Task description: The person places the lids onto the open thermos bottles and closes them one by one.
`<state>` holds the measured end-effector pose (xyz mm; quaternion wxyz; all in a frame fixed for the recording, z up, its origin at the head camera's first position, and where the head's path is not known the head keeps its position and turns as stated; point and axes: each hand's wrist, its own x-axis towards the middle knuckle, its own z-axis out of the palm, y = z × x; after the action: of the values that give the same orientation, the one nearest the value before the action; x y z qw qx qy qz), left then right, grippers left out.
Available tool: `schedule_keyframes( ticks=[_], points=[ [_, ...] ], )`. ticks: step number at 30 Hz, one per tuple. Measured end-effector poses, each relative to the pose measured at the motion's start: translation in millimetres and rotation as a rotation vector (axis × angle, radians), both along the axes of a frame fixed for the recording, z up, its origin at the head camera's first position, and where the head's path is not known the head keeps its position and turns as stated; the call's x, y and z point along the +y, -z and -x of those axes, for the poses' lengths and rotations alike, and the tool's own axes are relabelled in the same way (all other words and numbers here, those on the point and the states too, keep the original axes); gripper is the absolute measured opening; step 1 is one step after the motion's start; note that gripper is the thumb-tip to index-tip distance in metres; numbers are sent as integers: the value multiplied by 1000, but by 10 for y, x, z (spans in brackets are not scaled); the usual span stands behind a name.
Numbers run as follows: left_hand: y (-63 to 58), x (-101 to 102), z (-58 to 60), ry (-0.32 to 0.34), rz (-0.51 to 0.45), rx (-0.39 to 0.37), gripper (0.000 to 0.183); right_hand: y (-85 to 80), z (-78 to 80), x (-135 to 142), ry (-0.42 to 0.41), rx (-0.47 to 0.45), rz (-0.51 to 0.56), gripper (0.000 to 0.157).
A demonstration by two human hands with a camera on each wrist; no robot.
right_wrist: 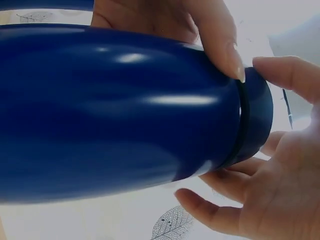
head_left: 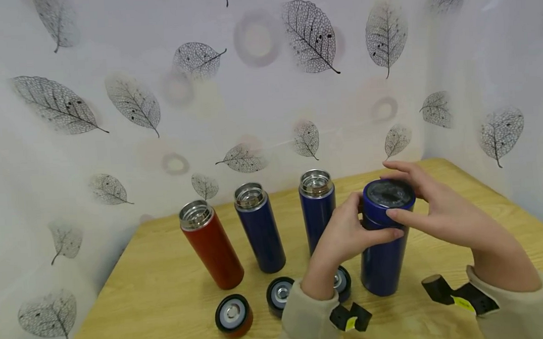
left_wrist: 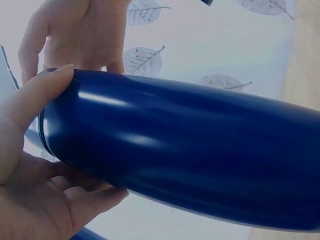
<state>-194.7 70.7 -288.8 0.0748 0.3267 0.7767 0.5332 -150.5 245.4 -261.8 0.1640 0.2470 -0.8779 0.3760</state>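
Note:
At the right of the table, a blue thermos bottle (head_left: 381,268) stands upright with its blue, dark-topped lid (head_left: 389,193) on its mouth. My left hand (head_left: 342,234) grips the bottle's upper body, thumb across the near side. Around the lid, my right hand (head_left: 451,212) curves its fingers, the thumb on the near edge and the other fingers behind. In the right wrist view, a thin dark seam shows between the lid (right_wrist: 261,112) and the body. The left wrist view has the blue body (left_wrist: 180,150) lying across it, with the left thumb near the seam.
Left of the held bottle stand two uncapped blue bottles (head_left: 262,235) (head_left: 316,213) and an uncapped red bottle (head_left: 216,255). Upturned lids lie before them: a red one (head_left: 234,315), one (head_left: 279,295) beside it, and another (head_left: 343,282) partly behind my left wrist. A leaf-print curtain (head_left: 259,104) hangs behind the wooden table (head_left: 136,307).

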Motion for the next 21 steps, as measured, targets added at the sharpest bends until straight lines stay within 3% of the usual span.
schedule_keyframes(
  ticks=[9, 17, 21],
  points=[
    [-8, 1, 3, 4, -18, 5, 62, -39, 6, -122, 206, -34, -29, 76],
    [-12, 4, 5, -3, -10, -1, 63, -29, 0, -47, 62, -16, -24, 71],
    [-1, 11, 0, -14, -13, -17, 62, -22, -15, -99, 157, -33, -18, 74]
  ],
)
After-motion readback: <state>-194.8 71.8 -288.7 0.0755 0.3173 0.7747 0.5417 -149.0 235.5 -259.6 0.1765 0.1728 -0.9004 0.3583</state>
